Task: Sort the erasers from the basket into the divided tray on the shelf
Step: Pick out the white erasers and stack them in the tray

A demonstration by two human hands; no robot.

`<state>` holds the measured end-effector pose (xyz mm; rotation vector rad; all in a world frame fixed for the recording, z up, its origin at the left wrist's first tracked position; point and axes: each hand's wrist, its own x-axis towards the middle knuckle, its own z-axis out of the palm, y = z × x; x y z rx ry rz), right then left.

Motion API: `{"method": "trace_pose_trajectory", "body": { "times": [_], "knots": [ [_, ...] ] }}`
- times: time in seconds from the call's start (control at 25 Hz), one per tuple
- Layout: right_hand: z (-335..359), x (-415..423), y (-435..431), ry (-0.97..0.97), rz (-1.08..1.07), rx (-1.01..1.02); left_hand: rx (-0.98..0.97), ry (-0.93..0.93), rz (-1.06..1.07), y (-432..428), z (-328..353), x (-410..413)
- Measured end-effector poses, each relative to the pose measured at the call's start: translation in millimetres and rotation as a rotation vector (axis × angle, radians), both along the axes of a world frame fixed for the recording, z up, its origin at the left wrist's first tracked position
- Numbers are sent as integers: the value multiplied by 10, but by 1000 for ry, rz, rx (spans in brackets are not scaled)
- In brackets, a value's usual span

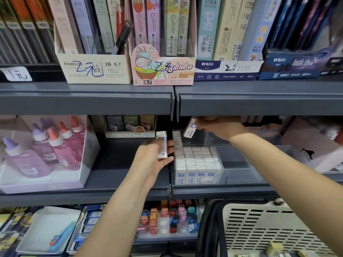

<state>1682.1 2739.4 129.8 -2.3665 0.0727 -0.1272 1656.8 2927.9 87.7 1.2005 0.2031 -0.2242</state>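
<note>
A clear divided tray (239, 164) stands on the middle shelf. Its left compartment is packed with several rows of white erasers (196, 160). My left hand (152, 160) grips a white eraser with blue print (161, 144) just left of the tray. My right hand (219, 127) reaches under the upper shelf and pinches another white eraser (190, 129), tilted, above the back of the tray. The beige basket (259, 225) sits at the lower right, with a few erasers (274, 250) on its bottom.
The upper shelf edge (259, 101) hangs low over my right hand. Pink and purple glue bottles in a box (42, 151) stand to the left. A torn carton (311, 153) lies right of the tray. Small colourful items (167, 217) fill the lower shelf.
</note>
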Motion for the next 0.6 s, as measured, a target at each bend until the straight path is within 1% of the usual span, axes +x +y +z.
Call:
{"method": "trace_pose_trajectory", "body": {
  "times": [0.04,0.16,0.32,0.48,0.56,0.6],
  "knots": [
    [-30,26,10,7,48,-92,24,-14,17,3,-13,6],
    [-176,46,65,81,153,-89,110,-54,71,24,-60,39],
    [-370,65,122,139,173,-82,56,-75,41,31,-89,64],
    [-362,39,137,171,250,-219,25,-59,48,19,-91,92],
    [-313,6,135,143,240,-264,14,-71,40,5,-96,97],
    [-278,-14,151,97,213,-260,21,-92,29,-7,-99,92]
  ]
}}
